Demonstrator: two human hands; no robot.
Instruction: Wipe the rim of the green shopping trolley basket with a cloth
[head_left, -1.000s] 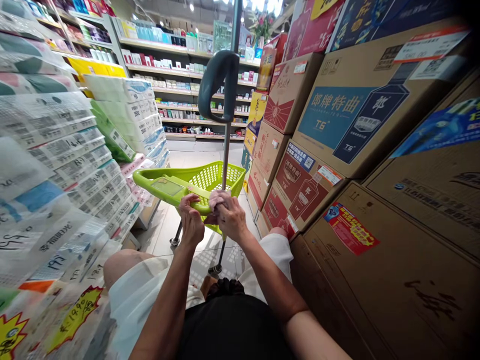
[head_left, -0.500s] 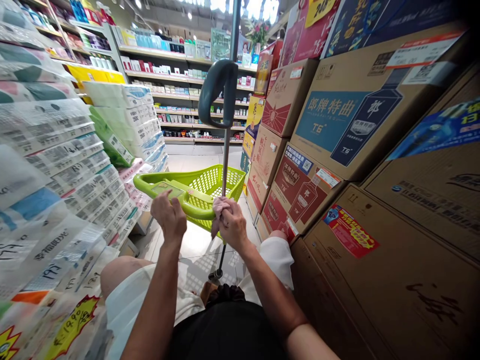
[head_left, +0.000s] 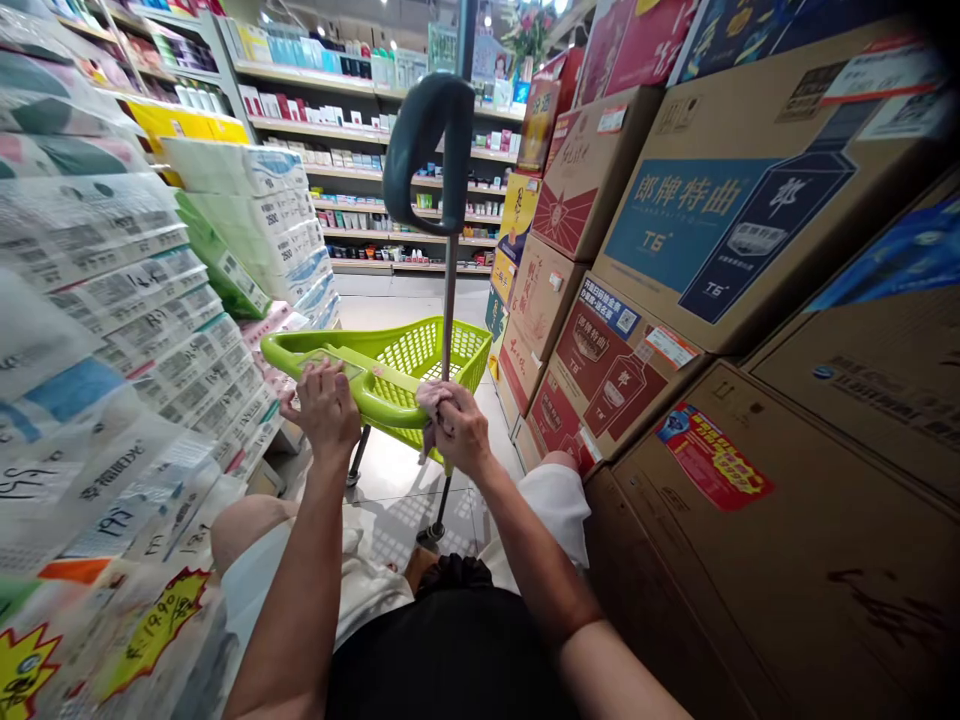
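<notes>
In the head view, a bright green shopping cart point(head_left: 420, 352) with a perforated basket stands ahead of me. Its broad green handle point(head_left: 296, 350) runs across the near side. My left hand point(head_left: 327, 412) is at the middle-left of this handle, fingers curled over its near edge. A crumpled pinkish-grey cloth point(head_left: 429, 396) is bunched in my right hand point(head_left: 462, 428), against the handle's right end beside a grey metal pole point(head_left: 450, 290). That pole rises past the cart to a dark loop-shaped grip point(head_left: 397, 155). The palm sides of both hands are hidden.
Stacked plastic-wrapped paper packs point(head_left: 150, 300) line the left side. Printed cardboard cartons point(head_left: 690, 220) are piled close on the right. Shelves of small products point(head_left: 360, 130) stand across the far end, beyond the tiled floor point(head_left: 375, 310). My knees flank the cart's near side.
My left hand has shifted slightly left, its fingers now curled over the handle. My right hand has moved a little left with the cloth. The view has tilted, and the cart sits slightly farther left.
</notes>
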